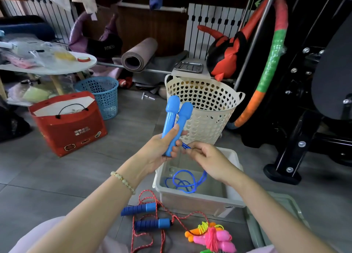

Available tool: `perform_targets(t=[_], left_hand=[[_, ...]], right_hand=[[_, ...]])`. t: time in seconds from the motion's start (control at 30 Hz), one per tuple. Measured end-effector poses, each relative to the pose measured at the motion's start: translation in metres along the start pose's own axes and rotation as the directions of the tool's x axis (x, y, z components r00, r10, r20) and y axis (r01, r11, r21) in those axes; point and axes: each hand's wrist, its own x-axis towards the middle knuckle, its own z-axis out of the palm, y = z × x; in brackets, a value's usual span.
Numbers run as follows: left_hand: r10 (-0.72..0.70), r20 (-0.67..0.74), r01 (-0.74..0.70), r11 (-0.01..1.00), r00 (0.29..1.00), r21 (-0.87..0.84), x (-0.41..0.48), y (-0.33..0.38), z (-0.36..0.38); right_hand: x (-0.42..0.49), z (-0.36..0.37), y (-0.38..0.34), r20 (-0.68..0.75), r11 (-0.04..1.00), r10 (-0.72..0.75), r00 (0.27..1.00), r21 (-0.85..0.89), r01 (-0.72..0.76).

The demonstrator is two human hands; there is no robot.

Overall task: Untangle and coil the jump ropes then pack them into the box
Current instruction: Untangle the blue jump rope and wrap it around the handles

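Left hand (158, 148) grips both light-blue plastic handles (176, 119), right hand (207, 159) pinches the thin blue cord (185, 182) — those loose loops (hanging into the translucent plastic box (200, 199)) could knot if pulled carelessly.

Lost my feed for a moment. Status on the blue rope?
Left hand grips both blue plastic handles. Right hand pinches blue cord, loops trailing into clear plastic box. Nothing blocking.

- Both forearms are bare, no sleeves reaching the wrists.
- A bracelet (123, 182) of pale, rounded beads circles the left wrist.
- The right wrist carries nothing.
- Pale pink clothing (47, 231) shows at the lower edge.
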Motion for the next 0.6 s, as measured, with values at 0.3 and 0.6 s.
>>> perform_targets(t=[0.3, 0.6], left_hand=[[0.081, -0.169, -0.042, 0.973, 0.982, 0.226, 0.007, 0.003, -0.013], [-0.042, -0.105, 0.081, 0.913, 0.994, 0.399, 0.006, 0.007, -0.027]], right_hand=[[-0.009, -0.012, -0.01, -0.053, 0.959, -0.025, 0.998, -0.283, 0.008], [-0.006, -0.022, -0.004, -0.085, 0.41, -0.541, 0.836, -0.895, 0.174]])
